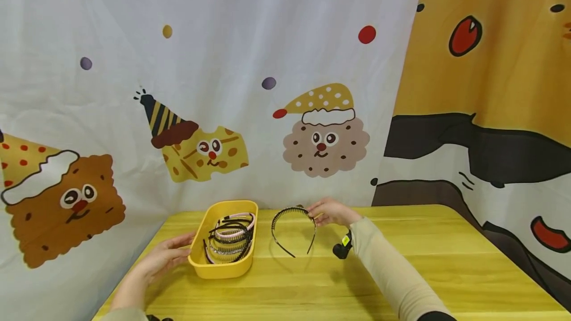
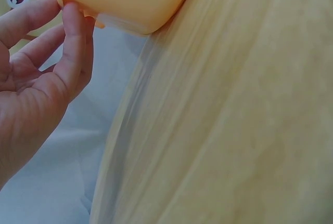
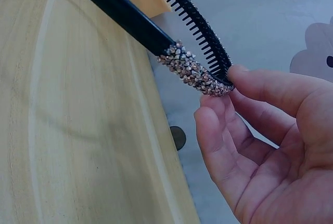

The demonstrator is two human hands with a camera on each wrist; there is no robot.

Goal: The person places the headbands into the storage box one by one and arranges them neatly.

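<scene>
My right hand (image 1: 330,212) pinches a black headband (image 3: 197,73) between thumb and fingertips. The band has comb teeth along its inner side and a crust of small sparkling stones outside. In the head view it is held up over the table, its two ends pointing down. My left hand (image 1: 166,256) holds the near left rim of a yellow plastic basket (image 1: 223,272), fingertips at the rim in the left wrist view (image 2: 73,11). Inside the basket lies a pile of several headbands (image 1: 229,237), mostly black, with a pink one (image 1: 252,222) among them.
Everything stands on a yellow wood-grain table (image 1: 285,296). Behind its far edge hangs a white curtain (image 1: 232,28) with cartoon figures. A small black object with a yellow-green mark (image 1: 342,247) shows beside the right wrist.
</scene>
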